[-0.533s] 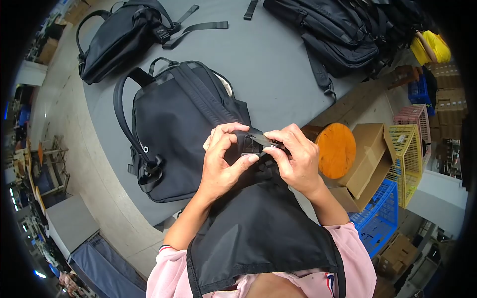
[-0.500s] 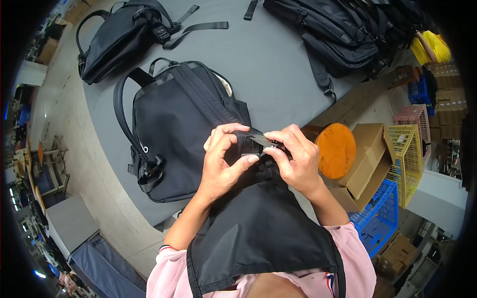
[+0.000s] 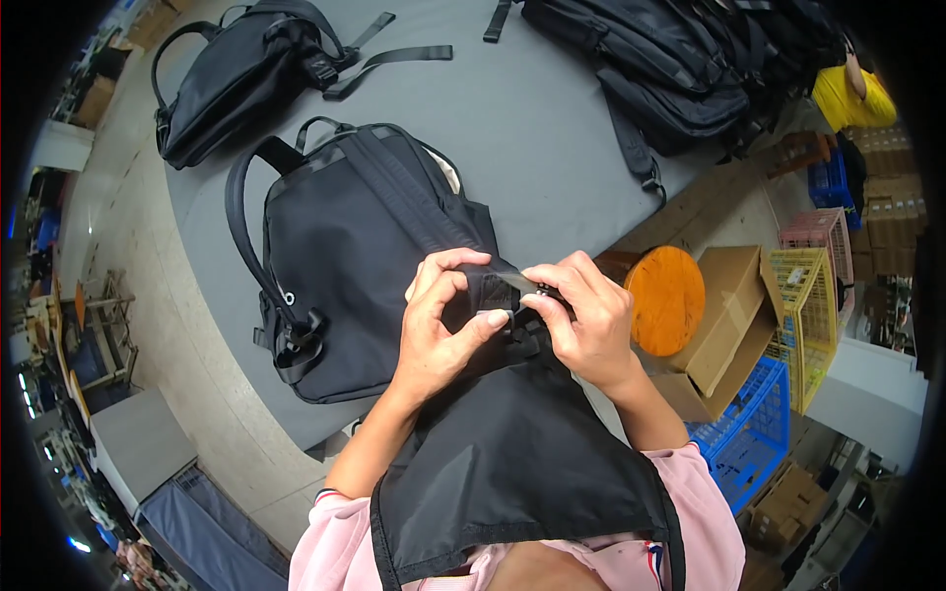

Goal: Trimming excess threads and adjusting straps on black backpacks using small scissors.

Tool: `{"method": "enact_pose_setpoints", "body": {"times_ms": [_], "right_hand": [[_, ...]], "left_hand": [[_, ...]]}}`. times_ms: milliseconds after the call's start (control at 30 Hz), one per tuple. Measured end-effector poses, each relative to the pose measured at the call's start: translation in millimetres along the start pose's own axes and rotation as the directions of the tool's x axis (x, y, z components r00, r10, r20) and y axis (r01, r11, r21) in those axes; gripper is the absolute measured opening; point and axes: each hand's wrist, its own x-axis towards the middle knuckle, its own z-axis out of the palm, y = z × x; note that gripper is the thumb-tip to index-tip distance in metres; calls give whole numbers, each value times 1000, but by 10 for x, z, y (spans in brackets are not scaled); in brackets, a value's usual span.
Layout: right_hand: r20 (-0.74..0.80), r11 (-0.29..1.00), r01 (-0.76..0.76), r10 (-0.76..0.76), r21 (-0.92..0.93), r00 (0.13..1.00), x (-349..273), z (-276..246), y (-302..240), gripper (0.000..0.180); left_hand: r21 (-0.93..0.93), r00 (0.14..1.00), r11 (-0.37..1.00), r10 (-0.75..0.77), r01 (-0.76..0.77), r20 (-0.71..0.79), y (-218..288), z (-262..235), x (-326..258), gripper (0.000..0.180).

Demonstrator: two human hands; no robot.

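A black backpack (image 3: 345, 266) lies on the grey table in front of me, its strap running toward my hands. My left hand (image 3: 439, 320) pinches the strap end (image 3: 496, 293), a flat black piece with stitching, between thumb and fingers. In my right hand (image 3: 588, 315) is a pair of small thread snips (image 3: 520, 282); the pale blades point left and lie against the strap end. My right fingers hide most of the dark handle. Whether the blades are parted or together is too small to tell.
On the grey table (image 3: 532, 128) another black bag (image 3: 246, 79) lies far left, and more black backpacks (image 3: 680, 69) pile at far right. To the right stand a round wooden stool (image 3: 668, 298), an open cardboard box (image 3: 724, 325) and a blue crate (image 3: 744, 433). Someone in yellow (image 3: 852, 94) is beyond.
The snips' blades have shifted slightly over the strap end, which is turned a little more into view. Both hands stay nearly in place. The person in yellow has moved an arm.
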Motion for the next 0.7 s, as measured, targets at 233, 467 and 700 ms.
{"method": "enact_pose_setpoints", "body": {"times_ms": [233, 467, 700], "right_hand": [[-91, 965, -116, 141, 235, 986, -35, -50, 4, 23], [-63, 986, 145, -140, 88, 988, 7, 50, -20, 27], [7, 824, -226, 261, 519, 965, -81, 26, 54, 19]], "left_hand": [[287, 977, 958, 75, -15, -197, 114, -75, -168, 24], [182, 976, 983, 3, 37, -217, 160, -33, -174, 24], [-407, 908, 900, -294, 158, -297, 153, -44, -362, 22]]}}
